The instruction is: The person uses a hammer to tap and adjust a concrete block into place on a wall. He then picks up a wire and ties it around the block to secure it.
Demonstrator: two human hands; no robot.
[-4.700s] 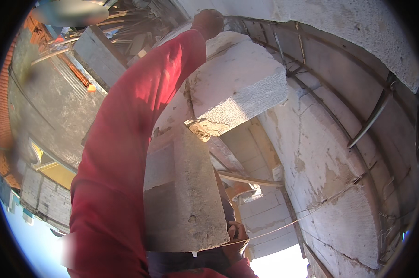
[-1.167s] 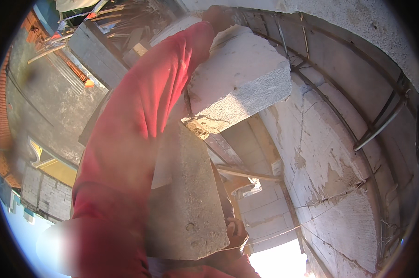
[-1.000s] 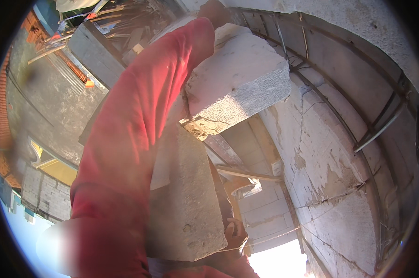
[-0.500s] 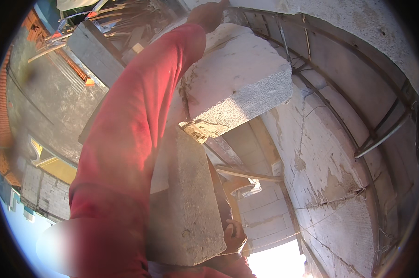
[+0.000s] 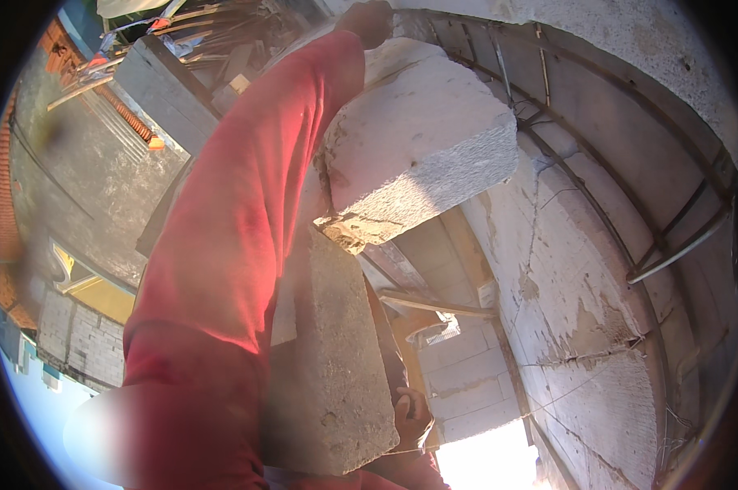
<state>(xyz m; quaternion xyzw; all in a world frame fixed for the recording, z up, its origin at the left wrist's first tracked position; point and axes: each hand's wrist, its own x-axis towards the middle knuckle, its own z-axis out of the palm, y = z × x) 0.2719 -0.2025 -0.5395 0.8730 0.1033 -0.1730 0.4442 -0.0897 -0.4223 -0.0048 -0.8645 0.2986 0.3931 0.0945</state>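
My left arm, in a red sleeve, stretches up across the view. My left hand point(image 5: 369, 23) is closed at the top, in shadow beside the far end of a pale aerated concrete block point(image 5: 426, 122); anything in its fingers is hidden. That block has a rough sunlit face and a crumbly mortar lump point(image 5: 344, 235) at its near corner. Below it, a second grey block point(image 5: 344, 367) slants down close to me. By its lower right edge my right hand point(image 5: 412, 416) shows with curled fingers; what they grip is hidden.
On the right runs a pale block wall point(image 5: 581, 343) with steel reinforcing bars point(image 5: 614, 180) along it. A wooden brace point(image 5: 434, 305) crosses the gap below. Far down on the left are a grey board point(image 5: 161, 94), scrap timber and a concrete surface point(image 5: 91, 188).
My left hand has drawn back slightly, and its outstretched finger is now folded in. The grey block's lower end sits slightly lower in view. My right hand stays in nearly the same place.
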